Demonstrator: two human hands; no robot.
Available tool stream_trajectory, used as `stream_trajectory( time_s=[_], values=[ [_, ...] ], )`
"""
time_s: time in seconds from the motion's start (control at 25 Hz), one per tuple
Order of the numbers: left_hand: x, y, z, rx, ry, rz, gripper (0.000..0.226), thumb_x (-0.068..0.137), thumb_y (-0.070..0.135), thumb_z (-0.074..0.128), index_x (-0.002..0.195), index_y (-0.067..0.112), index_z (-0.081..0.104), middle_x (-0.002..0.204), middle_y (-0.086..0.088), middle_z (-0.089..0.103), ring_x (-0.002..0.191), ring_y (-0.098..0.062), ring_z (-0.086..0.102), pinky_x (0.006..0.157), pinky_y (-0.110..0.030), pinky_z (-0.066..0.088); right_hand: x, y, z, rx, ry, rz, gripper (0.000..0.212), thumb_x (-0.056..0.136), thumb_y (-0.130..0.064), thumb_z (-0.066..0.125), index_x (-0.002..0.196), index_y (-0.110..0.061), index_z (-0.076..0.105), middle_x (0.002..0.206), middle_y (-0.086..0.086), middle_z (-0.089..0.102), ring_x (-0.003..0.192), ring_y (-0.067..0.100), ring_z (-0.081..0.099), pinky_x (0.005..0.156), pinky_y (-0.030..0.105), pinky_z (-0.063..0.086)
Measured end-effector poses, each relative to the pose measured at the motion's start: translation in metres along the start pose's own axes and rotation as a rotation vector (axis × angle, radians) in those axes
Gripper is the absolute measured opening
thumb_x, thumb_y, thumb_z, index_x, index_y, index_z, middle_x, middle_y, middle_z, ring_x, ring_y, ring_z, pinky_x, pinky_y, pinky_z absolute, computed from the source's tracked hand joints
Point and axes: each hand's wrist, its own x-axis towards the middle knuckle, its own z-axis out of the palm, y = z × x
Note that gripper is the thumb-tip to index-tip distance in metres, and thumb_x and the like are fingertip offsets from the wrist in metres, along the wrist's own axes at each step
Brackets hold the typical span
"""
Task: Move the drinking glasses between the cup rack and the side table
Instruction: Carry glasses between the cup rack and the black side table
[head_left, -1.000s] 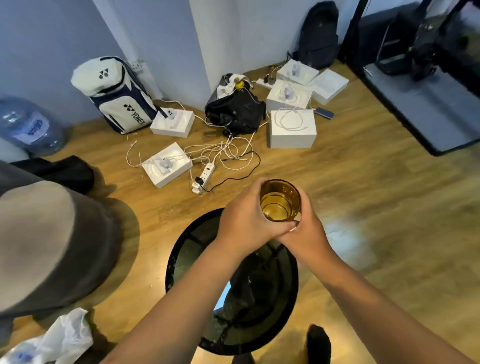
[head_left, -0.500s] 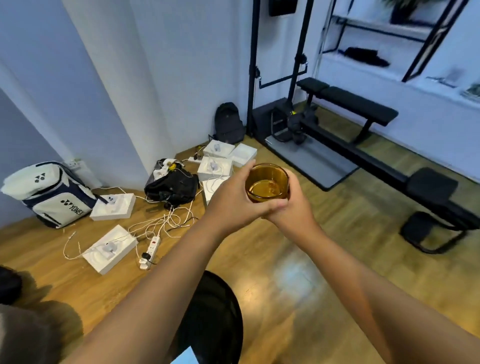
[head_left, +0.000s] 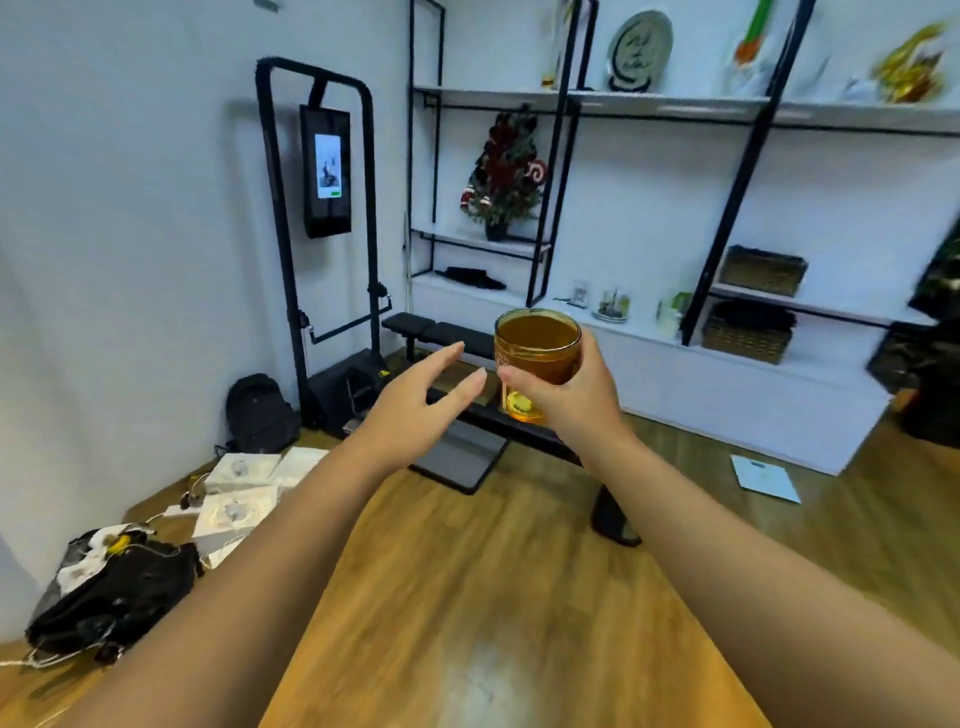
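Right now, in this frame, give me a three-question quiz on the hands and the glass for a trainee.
1. True or false: both hands grip the amber glass.
2. Which describes the left hand? A) wrapped round the glass B) open, fingers straight, beside the glass C) resting on the floor
3. Fill in: the glass is held upright in the air by the ____ hand.

Key: 1 false, since only the right hand holds it; 2 B; 3 right.

Bright, even indoor light; floor (head_left: 483, 675) glare, motion blur, wide-angle edge bending.
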Motion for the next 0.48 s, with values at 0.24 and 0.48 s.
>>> stream_trajectory(
  time_s=[0.24, 0.48],
  values=[
    [0.052, 0.085, 0.074, -0.030, -0.117, 0.128, 0.071, 0.098, 0.065, 0.049, 0.160, 0.032, 0.036, 0.162, 0.014, 0.039, 0.149, -0.006, 0.035, 0.113, -0.025, 0.029, 0.013, -0.025, -0.116, -0.028, 0.148, 0.027, 0.072, 0.072, -0.047, 0.093, 0.131, -0.036, 0.054, 0.123, -0.014, 0.067, 0.113, 0.008, 0.065, 0.085, 0.025, 0.056],
    [0.101, 0.154, 0.176, -0.114, -0.194, 0.213, 0.057, 0.104, 0.058, 0.040, 0.156, 0.036, 0.042, 0.158, 0.014, 0.046, 0.146, -0.004, 0.039, 0.122, -0.034, 0.033, 0.028, -0.009, -0.235, -0.116, 0.230, 0.031, 0.071, 0.071, -0.049, 0.093, 0.129, -0.036, 0.053, 0.121, -0.012, 0.066, 0.112, 0.010, 0.064, 0.087, 0.029, 0.059]
  ],
)
